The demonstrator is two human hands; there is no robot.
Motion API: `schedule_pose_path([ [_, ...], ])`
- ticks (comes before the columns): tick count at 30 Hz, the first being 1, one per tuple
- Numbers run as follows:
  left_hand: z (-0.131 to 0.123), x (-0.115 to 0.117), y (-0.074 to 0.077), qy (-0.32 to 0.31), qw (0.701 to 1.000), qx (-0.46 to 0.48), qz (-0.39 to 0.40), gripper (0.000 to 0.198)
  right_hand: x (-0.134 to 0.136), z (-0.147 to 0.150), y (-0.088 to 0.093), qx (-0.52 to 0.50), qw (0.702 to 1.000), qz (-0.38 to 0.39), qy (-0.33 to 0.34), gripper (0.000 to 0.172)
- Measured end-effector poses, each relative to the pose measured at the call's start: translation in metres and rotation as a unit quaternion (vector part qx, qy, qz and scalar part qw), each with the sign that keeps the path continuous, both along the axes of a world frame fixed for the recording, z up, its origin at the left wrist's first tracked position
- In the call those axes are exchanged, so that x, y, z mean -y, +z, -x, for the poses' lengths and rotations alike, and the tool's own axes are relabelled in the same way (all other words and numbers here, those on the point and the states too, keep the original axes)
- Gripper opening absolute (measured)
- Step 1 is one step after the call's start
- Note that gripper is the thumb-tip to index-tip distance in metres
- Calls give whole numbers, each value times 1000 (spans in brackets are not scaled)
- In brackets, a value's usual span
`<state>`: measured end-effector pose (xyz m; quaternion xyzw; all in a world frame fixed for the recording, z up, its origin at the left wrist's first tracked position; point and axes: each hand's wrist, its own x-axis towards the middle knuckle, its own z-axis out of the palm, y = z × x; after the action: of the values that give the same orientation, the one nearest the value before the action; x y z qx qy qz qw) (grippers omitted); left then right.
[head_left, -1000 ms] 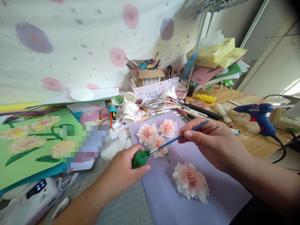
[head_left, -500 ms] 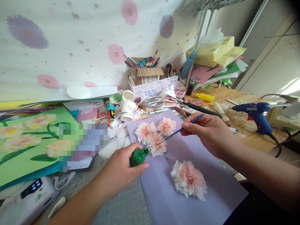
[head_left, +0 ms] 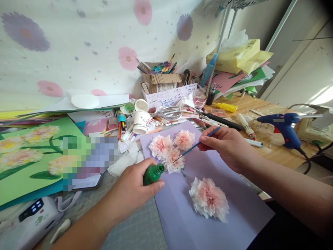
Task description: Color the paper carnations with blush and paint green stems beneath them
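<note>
My left hand is wrapped round a small open bottle of green paint, tilted with its mouth to the upper right. In my right hand a thin blue paintbrush is pinched, its tip over the lowest flower of a cluster of three pink and white tissue paper flowers. Whether the tip touches the petals I cannot tell. A larger tissue flower sits lower on the lilac sheet. Beside the cluster is a short green paint mark.
A blue glue gun stands at the right. Paper cups, loose pens and a cardboard box of tools crowd the back. To the left lie a green flower picture, a blurred phone and a white device.
The brush and my right hand have shifted slightly left, along with a small leftward drift of the whole view. My left hand still holds the bottle in the same pose.
</note>
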<state>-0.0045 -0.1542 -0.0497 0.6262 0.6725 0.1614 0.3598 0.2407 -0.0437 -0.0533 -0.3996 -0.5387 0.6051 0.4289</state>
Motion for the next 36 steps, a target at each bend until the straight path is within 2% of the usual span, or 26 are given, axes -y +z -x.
schedule_pose_path([
  [15, -1, 0, 1, -2, 1000, -4, 4, 20, 3, 6, 2, -12, 1000, 8, -16, 37],
  [32, -1, 0, 1, -3, 1000, 2, 2, 17, 6, 5, 7, -2, 1000, 8, -3, 38],
  [36, 0, 1, 0, -3, 1000, -2, -5, 17, 4, 5, 3, -3, 1000, 2, -13, 36],
])
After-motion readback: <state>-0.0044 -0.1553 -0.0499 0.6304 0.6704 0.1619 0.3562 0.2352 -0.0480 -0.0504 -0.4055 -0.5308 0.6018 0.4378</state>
